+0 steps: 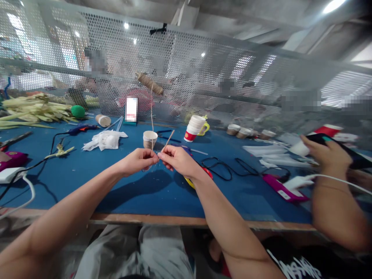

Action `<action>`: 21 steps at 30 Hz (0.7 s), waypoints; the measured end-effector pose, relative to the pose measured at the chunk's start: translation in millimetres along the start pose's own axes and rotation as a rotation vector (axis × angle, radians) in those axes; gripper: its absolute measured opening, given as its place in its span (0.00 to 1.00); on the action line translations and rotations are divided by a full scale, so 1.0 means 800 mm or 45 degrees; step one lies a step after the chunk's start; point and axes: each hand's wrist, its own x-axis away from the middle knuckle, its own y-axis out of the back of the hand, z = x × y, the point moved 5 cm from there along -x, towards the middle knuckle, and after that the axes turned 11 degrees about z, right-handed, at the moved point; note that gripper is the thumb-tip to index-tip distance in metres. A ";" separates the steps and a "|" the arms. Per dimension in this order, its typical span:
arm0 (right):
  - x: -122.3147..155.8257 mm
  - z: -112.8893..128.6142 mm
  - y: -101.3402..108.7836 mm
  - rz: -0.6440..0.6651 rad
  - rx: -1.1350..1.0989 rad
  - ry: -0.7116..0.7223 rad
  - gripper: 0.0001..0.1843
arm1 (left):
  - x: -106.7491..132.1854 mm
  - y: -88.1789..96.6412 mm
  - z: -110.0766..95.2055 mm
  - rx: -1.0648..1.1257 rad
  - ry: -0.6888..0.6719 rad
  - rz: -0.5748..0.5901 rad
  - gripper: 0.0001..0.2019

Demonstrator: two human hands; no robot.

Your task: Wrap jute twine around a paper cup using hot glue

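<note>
My left hand (pixel 138 159) and my right hand (pixel 178 159) meet above the blue table (pixel 151 190), fingertips almost touching. The right hand pinches a thin wooden stick (pixel 167 141) that points up and away. The left hand is closed in a pinch on a strand of twine (pixel 152 116) that runs up to a twine spool (pixel 150 83) hung on the mesh wall. A small paper cup (pixel 150 139) stands just behind my hands.
A stack of paper cups (pixel 195 128), white tissue (pixel 105 139), a glue gun (pixel 83 128), cables (pixel 229 167), pink devices (pixel 281 188) and palm leaves (pixel 35 110) lie on the table. A neighbour's hand (pixel 328 155) holds a phone (pixel 337 145) at right.
</note>
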 end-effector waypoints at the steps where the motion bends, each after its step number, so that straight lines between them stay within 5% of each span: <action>1: 0.000 0.001 0.000 0.009 -0.006 0.010 0.13 | 0.000 0.000 0.000 0.020 0.000 0.010 0.12; 13: 0.002 0.007 -0.003 0.083 -0.125 0.053 0.10 | 0.002 -0.002 0.001 0.167 0.011 0.118 0.12; 21: -0.002 -0.002 -0.003 -0.005 -0.043 -0.002 0.12 | -0.001 0.000 0.002 -0.103 0.027 0.027 0.11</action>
